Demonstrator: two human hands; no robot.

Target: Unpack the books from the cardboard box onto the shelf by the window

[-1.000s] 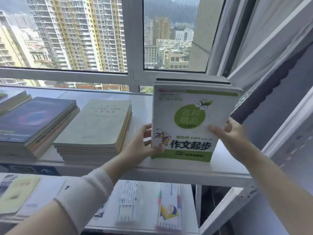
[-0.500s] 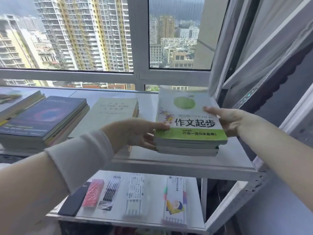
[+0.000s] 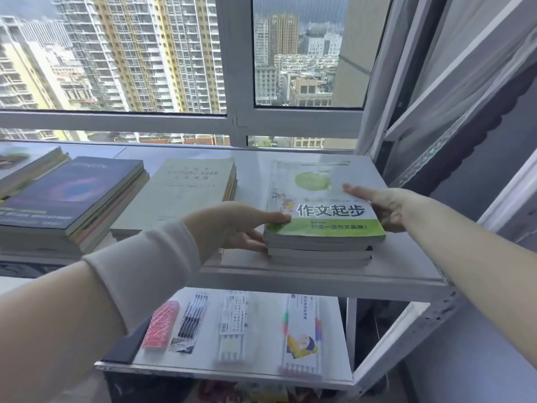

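Observation:
A small stack of books (image 3: pixel 319 205), topped by a white and green cover with black Chinese characters, lies flat at the right end of the white top shelf (image 3: pixel 406 266) under the window. My left hand (image 3: pixel 232 225) grips the stack's left edge, thumb on the cover and fingers at the side. On the right edge sits my right hand (image 3: pixel 386 205), its thumb on top and its fingers down the side. The cardboard box is not in view.
A pale green stack of books (image 3: pixel 180 193) lies left of mine, then a stack with a dark blue cover (image 3: pixel 72 193), and another at the far left. Pen packs (image 3: pixel 232 324) and a red packet (image 3: pixel 161 324) lie on the lower shelf. A window frame (image 3: pixel 235 68) stands behind.
The stack was held upright facing me a second ago. It has been tipped flat and set down on the shelf, with both hands staying on its sides.

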